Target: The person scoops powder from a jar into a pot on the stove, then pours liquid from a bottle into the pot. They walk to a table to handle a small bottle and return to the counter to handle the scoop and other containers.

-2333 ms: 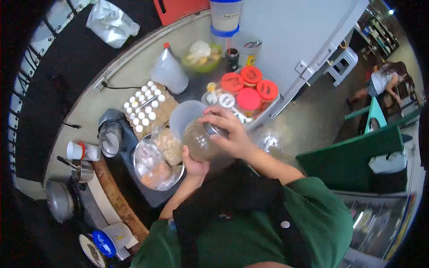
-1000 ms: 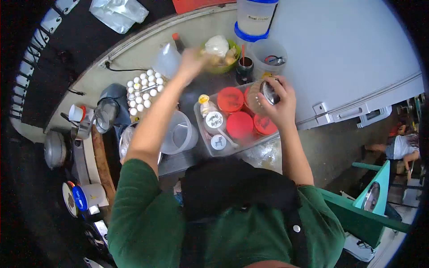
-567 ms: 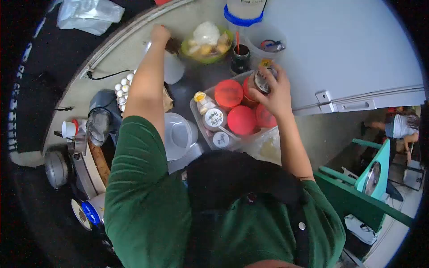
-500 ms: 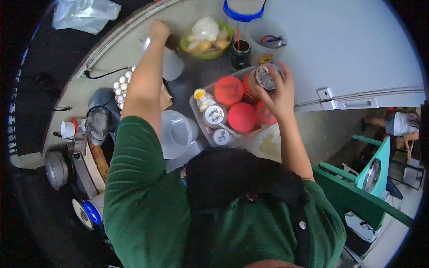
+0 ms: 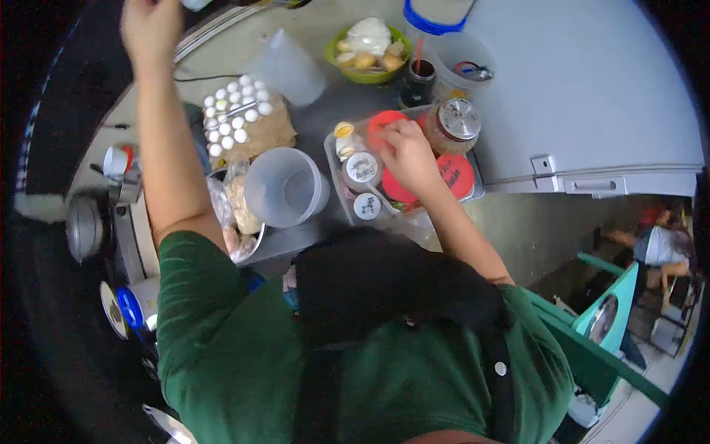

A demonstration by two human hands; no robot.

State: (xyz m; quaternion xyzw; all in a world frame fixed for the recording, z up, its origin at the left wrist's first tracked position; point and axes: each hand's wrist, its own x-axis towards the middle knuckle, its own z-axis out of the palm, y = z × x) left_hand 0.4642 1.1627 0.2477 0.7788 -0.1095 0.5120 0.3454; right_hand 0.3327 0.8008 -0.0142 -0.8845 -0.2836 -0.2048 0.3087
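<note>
My right hand (image 5: 411, 154) is over a clear bin (image 5: 336, 174), its fingers bent and closed at the rim of a jar with a red lid (image 5: 384, 122); lid and fingertips are blurred. Beside it in the bin are a jar with a silver metal lid (image 5: 455, 122), more red lids (image 5: 456, 174), a white-lidded baking powder tub (image 5: 362, 167) and a small labelled tub (image 5: 367, 206). My left hand (image 5: 151, 33) is raised at the upper left, cut off by the frame edge, so its fingers hardly show. Below that arm stands an uncovered clear plastic container (image 5: 285, 186).
White eggs (image 5: 235, 111) sit on a tray with a metal utensil across them. Behind are a translucent pitcher (image 5: 292, 70), a green bowl (image 5: 367, 59) of food and a dark jar (image 5: 418, 81). A light cabinet (image 5: 592, 89) borders the right; another person (image 5: 658, 248) is far right.
My right hand has left the metal-lidded jar and moved left to a red lid. My left hand has moved away from the pitcher, up and left. The view has shifted.
</note>
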